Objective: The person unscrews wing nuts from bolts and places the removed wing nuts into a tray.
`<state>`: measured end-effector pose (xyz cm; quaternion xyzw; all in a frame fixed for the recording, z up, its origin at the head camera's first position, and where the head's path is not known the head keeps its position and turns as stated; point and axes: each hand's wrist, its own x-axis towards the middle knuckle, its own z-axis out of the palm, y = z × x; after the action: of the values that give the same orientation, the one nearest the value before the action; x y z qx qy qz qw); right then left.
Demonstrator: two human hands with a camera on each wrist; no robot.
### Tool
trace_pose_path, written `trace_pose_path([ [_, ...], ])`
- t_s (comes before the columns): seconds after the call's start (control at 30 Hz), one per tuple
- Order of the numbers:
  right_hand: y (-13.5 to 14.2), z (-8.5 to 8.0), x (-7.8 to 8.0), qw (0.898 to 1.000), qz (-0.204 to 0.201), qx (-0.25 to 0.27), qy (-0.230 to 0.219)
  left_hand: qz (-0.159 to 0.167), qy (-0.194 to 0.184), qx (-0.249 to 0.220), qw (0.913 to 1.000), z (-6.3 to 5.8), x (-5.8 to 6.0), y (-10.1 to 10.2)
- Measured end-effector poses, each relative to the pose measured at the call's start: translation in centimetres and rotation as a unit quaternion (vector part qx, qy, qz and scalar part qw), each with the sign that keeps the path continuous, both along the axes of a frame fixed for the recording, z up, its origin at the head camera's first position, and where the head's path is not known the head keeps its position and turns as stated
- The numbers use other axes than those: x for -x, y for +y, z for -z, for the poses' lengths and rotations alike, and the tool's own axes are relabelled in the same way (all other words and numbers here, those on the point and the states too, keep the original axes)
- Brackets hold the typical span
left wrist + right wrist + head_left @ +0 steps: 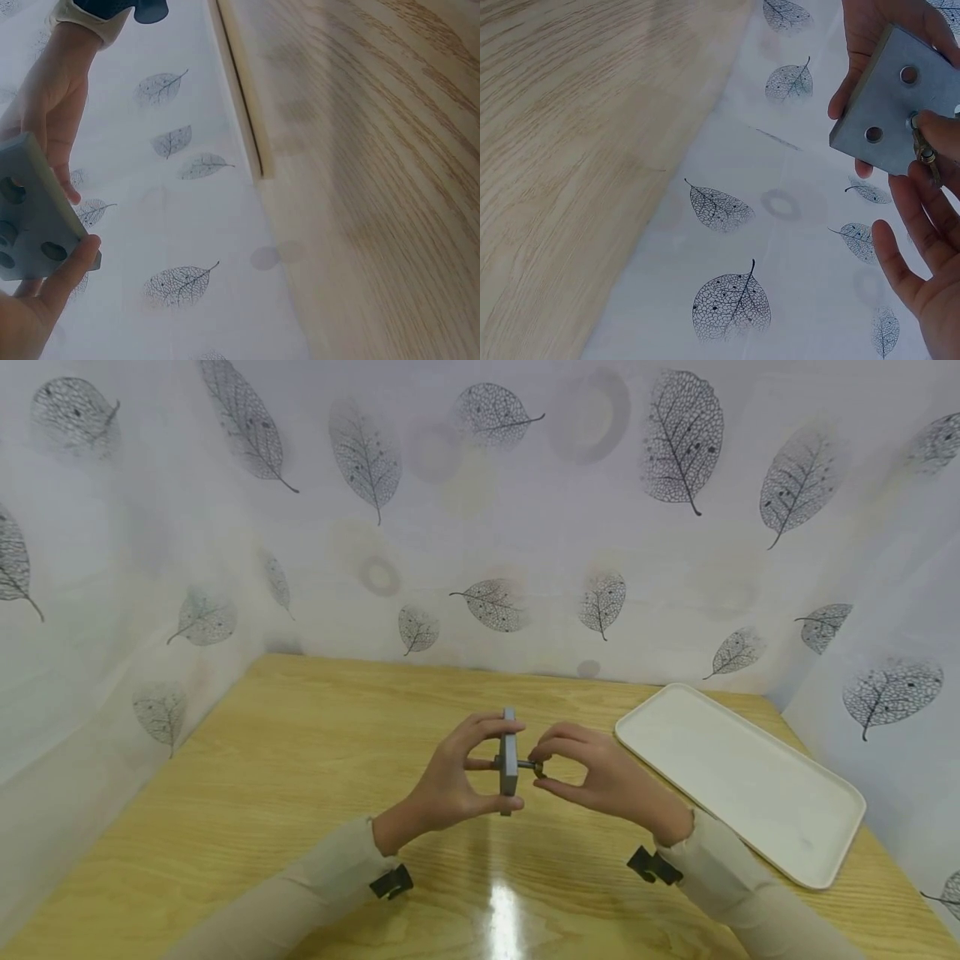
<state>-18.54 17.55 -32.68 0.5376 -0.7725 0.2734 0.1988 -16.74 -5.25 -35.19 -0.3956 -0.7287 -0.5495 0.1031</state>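
My left hand (448,770) grips a grey metal plate (509,767) by its edges, thumb below and fingers above, so the plate stands upright over the table. Several round holes pass through the plate (877,97). A bolt (525,764) runs through its middle and sticks out toward the right. At the bolt's outer end sits a brass-coloured wing nut (927,155). My right hand (600,770) pinches this wing nut between thumb and fingers. In the left wrist view, the plate's other face (34,217) shows with a round bolt head in it.
A white rectangular tray (738,785) lies at an angle on the right side of the wooden table (337,735). Leaf-patterned cloth (510,552) hangs along the table's back and sides. A dark strap piece (655,866) sits at the right cuff, another (392,882) at the left.
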Motion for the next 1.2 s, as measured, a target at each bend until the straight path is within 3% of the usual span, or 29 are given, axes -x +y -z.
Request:
trace_pose_path([
  [0.4, -0.3, 0.8, 0.1, 0.999, -0.004, 0.035, 0.011, 0.003, 0.007, -0.003, 1.0000, 0.1, 0.0, 0.1],
  [0.83, -0.3, 1.0, 0.6, 0.999, 0.019, 0.011, 0.025, 0.004, 0.009, -0.007, 0.9999, 0.1, 0.0, 0.1],
  [1.2, 0.0, 0.7, 0.4, 0.998, 0.053, -0.014, 0.009, 0.000, -0.005, -0.004, 1.0000, -0.2, -0.2, 0.1],
])
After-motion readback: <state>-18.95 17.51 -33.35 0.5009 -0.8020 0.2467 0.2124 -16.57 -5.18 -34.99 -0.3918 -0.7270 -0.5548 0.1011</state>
